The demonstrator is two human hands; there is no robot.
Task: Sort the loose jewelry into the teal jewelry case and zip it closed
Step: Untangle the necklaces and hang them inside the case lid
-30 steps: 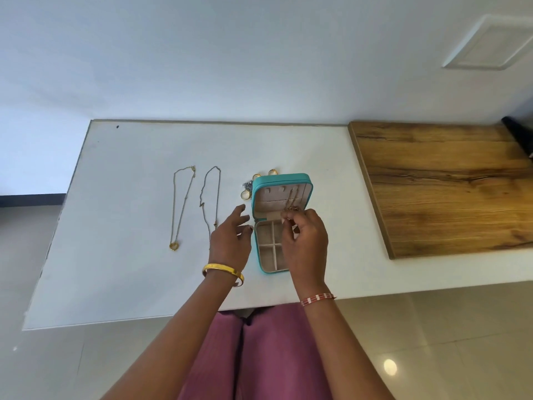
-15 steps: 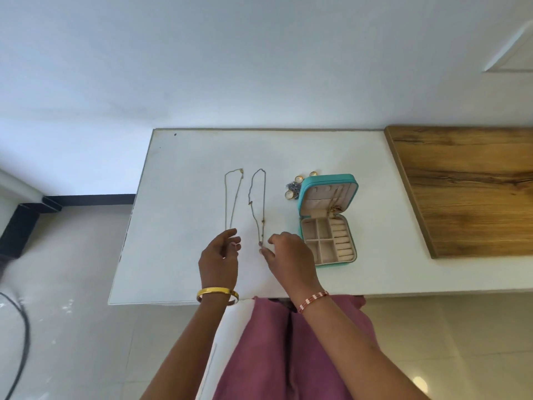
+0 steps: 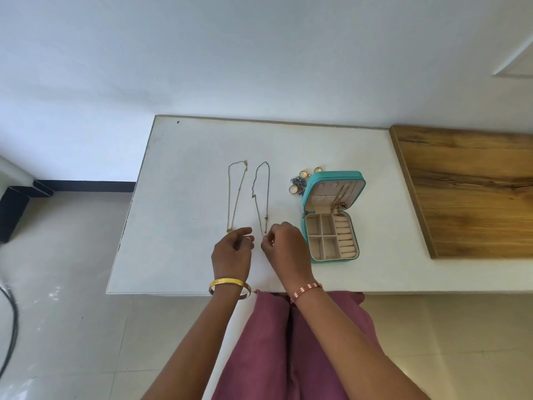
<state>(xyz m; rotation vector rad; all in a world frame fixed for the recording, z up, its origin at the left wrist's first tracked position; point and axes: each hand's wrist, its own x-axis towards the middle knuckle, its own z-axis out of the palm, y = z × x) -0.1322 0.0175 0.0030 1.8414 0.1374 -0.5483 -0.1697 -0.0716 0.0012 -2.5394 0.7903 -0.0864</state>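
Now: the right hand (image 3: 284,246) is pinching the near end of the dark chain (image 3: 263,194).
Left hand (image 3: 232,251): is hanging loose, holding nothing.
Tip: be lifting slowly, avoiding tangles, toward the teal case (image 3: 331,217).

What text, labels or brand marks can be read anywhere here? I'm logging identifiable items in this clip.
None: no readable text shows.
The teal jewelry case, the gold bangle and the wooden board show no print or logo.
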